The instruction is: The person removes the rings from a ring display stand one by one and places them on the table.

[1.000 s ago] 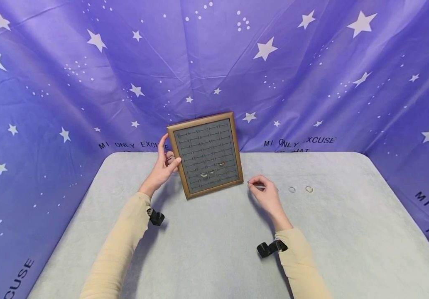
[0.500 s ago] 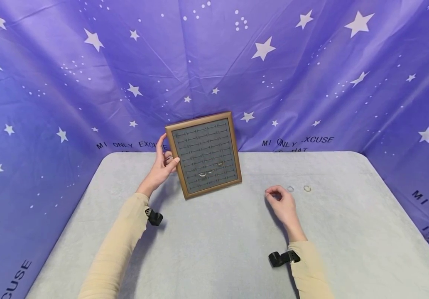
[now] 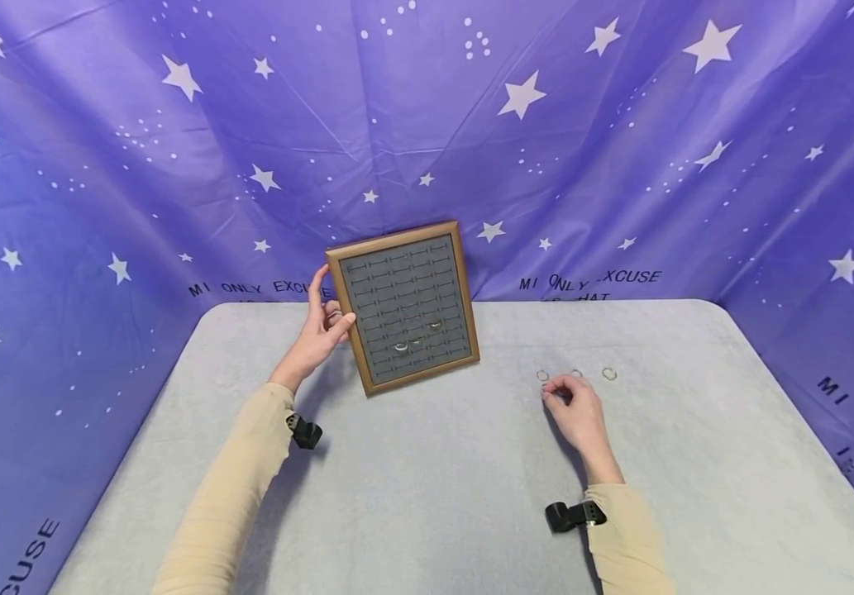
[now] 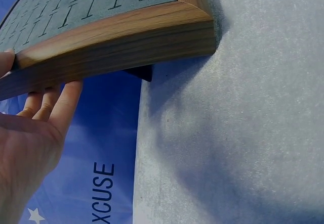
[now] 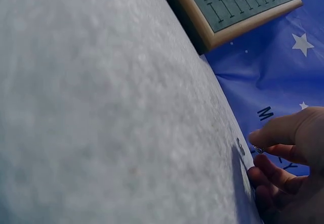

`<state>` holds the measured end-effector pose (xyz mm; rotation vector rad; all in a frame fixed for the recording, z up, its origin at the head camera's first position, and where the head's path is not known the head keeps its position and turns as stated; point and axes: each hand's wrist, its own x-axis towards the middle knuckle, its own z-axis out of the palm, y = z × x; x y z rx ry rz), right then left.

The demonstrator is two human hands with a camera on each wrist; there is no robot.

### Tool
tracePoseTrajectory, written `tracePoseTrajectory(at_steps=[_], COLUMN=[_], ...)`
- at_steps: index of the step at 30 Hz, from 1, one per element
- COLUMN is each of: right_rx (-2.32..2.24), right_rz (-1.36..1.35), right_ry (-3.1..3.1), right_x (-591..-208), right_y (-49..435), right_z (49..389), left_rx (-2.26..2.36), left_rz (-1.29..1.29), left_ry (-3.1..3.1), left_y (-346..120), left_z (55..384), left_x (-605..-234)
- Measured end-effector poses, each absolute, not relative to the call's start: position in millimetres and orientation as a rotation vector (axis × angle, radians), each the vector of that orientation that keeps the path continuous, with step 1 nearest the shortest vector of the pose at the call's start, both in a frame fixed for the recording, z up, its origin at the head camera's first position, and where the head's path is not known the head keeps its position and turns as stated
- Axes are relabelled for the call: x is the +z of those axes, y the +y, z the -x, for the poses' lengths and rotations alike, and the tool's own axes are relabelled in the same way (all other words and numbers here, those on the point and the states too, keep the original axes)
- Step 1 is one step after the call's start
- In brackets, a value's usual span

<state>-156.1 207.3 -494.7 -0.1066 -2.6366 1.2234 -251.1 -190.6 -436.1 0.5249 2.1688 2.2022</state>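
Observation:
My left hand [image 3: 318,335] grips the left side of a wood-framed ring display [image 3: 407,281], thumb at the front edge and fingers behind. The display stands tilted at the back of the table. Its grey slotted pad carries three rings low down, among them a silver ring [image 3: 400,348] and a gold-toned ring [image 3: 436,325]. Thumb and fingers of my right hand [image 3: 579,413] pinch a small shiny ring [image 5: 259,149], mostly hidden by them. Just beyond the fingertips a thin ring [image 3: 542,375] lies on the table. The hand partly covers a second ring [image 3: 577,373].
A gold-toned ring [image 3: 609,373] lies to the right of my right hand on the pale grey table [image 3: 434,479]. A purple star-printed curtain [image 3: 427,107] hangs close around the table's back and sides. A dark support [image 4: 142,72] shows under the display frame.
My right hand has moved right, away from the display and over to the row of rings, uncovering the leftmost ring and partly covering the middle one. The left hand still holds the display.

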Motion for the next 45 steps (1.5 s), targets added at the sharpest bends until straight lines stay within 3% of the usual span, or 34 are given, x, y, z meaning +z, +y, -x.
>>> tracePoseTrajectory(at_steps=[24,45], right_rx=[1.12,1.362], right_rz=[0.104,0.136], right_ry=[-2.723,-2.615], right_x=[-497.4,-477.6], right_y=[214.1,207.8], right_z=[160.1,157.4], left_rx=[2.215,2.175], left_rz=[-0.513,-0.503], left_ry=[2.158,2.203], left_y=[-188.9,-190.1], left_z=[250.9,252.0], left_x=[-434.0,-435.6])
